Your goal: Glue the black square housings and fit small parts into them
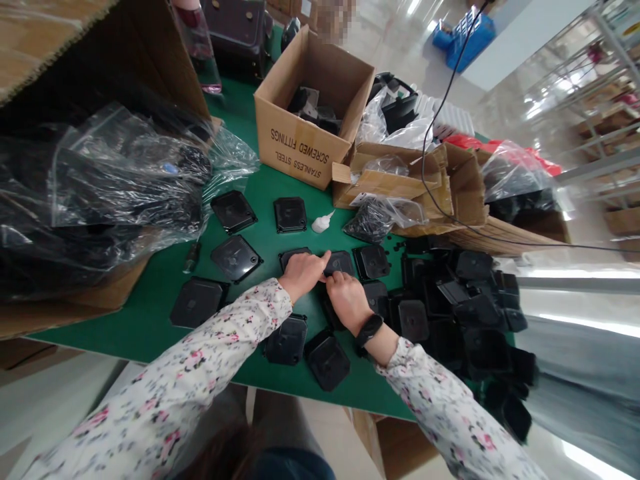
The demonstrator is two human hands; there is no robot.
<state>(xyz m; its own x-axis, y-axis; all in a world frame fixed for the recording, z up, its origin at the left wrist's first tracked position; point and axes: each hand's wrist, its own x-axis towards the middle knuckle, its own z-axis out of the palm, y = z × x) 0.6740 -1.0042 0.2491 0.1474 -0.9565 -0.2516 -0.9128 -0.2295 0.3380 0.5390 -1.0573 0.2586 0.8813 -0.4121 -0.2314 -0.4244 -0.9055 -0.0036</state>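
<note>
My left hand [303, 273] and my right hand [347, 298] meet over the black square housings in the middle of the green table [150, 327]. The left fingers are bent, with the thumb stretched toward the right hand; what they pinch is too small to name. Curled fingers on the right hand touch the left fingertips, and anything between them is hidden. Just beyond the hands lies a black housing [339, 263]. Another housing [295, 255] is partly covered by my left hand. Behind them is a small white bottle [321, 223] with a pointed tip.
Black housings [473, 307] are heaped at the right. A cardboard box [305, 143] stands at the back, beside a bag of small black parts [369, 221]. Plastic-wrapped parts [130, 173] fill a large box at the left. A black cable [424, 157] hangs across the right side.
</note>
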